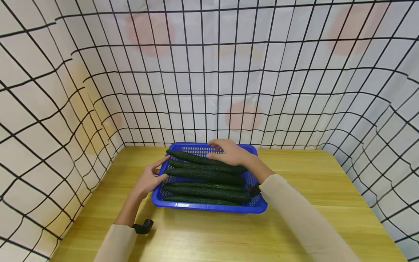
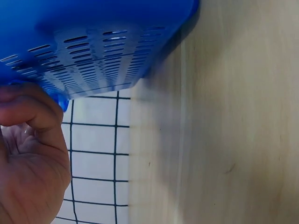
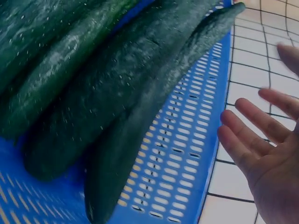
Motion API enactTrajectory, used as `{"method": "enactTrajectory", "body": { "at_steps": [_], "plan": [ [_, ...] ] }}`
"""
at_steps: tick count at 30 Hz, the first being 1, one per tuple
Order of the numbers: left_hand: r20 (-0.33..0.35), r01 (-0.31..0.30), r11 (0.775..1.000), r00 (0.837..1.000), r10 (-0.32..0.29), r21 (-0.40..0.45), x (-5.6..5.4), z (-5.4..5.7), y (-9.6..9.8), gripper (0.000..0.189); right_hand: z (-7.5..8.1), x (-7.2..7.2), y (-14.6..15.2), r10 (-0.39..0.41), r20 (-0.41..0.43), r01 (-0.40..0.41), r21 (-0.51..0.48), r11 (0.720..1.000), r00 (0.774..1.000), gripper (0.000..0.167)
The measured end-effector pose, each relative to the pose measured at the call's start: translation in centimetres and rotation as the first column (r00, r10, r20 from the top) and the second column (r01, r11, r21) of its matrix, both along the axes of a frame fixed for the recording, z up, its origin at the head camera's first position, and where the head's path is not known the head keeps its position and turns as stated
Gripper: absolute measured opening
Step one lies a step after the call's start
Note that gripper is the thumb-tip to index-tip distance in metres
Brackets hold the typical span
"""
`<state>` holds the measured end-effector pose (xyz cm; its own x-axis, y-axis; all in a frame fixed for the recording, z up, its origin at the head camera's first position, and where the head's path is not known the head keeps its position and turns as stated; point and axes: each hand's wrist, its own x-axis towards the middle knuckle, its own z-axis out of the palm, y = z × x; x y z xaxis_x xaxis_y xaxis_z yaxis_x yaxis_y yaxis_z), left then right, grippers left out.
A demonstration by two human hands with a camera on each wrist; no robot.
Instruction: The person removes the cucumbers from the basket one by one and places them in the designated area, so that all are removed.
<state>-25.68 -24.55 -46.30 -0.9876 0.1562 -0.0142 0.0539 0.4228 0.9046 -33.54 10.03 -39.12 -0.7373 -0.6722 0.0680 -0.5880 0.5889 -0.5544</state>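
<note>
Several dark green cucumbers [image 1: 203,175] lie side by side in a blue plastic basket [image 1: 209,207] with slotted walls. At the basket's left end, my left hand [image 1: 150,179] holds the rim, its thumb and index finger reaching over the edge close to the cucumber tips. Seen from the left wrist, the lower fingers [image 2: 32,109] curl beside the basket's outer wall. Above the back of the basket hovers my right hand [image 1: 229,153], over the rearmost cucumber [image 1: 193,158]. In the right wrist view its fingers [image 3: 245,140] are spread, apart from the cucumbers, holding nothing.
The basket stands on a light wooden table [image 1: 203,240]. A black wire grid [image 1: 219,72] backed with white patterned sheeting rises close behind it and along both sides. Each wrist carries a small black device [image 1: 144,226].
</note>
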Motion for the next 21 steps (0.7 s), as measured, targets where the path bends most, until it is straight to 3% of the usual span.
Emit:
{"method": "enactTrajectory", "body": {
  "at_steps": [8, 21],
  "plan": [
    [0.069, 0.032, 0.992, 0.997, -0.041, 0.125, -0.1, 0.2, 0.5, 0.082, -2.0, -0.7, -1.0, -0.025, -0.001, 0.025, 0.059, 0.998, 1.000, 0.054],
    [0.081, 0.000, 0.992, 0.997, -0.011, 0.128, -0.1, 0.0, 0.3, 0.083, -4.3, -0.4, -1.6, -0.030, 0.012, 0.028, 0.168, 0.985, 0.999, 0.055]
  ]
}}
